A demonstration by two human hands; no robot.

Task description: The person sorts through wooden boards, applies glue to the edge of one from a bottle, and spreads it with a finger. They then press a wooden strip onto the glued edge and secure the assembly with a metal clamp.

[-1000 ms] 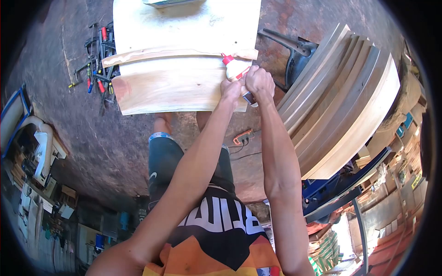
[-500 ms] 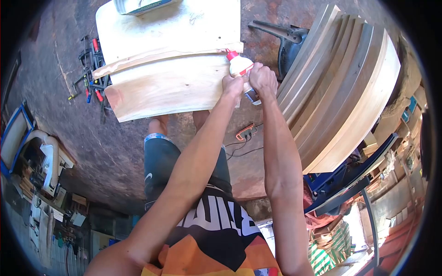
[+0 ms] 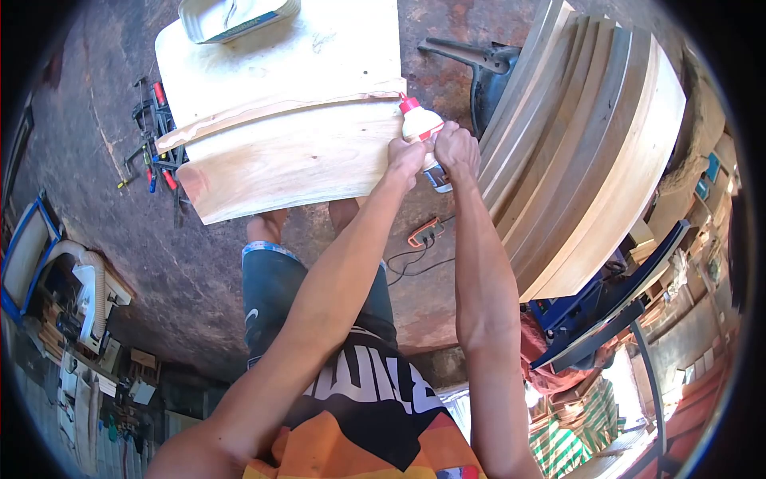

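Note:
Both my hands are wrapped round a white glue bottle (image 3: 420, 124) with a red cap, tilted so its nozzle points up and left. My left hand (image 3: 406, 159) grips its near left side, and my right hand (image 3: 457, 151) closes round it from the right. The nozzle tip is at the right end of a narrow curved wood strip (image 3: 279, 109), along whose top edge a wavy line of glue runs. In front of the strip lies a wide curved wooden board (image 3: 295, 164). Behind it is a pale flat panel (image 3: 335, 48).
A rectangular container (image 3: 238, 17) stands on the panel. Several clamps (image 3: 153, 144) lie on the floor at the left. Stacked curved wooden pieces (image 3: 594, 152) rise at the right, beside a dark stool-like object (image 3: 491, 76). An orange power socket (image 3: 425, 231) with cords is on the floor.
The view has shifted slightly, showing more of the container. The nozzle remains by the strip's right end, and both hands still hold the bottle.

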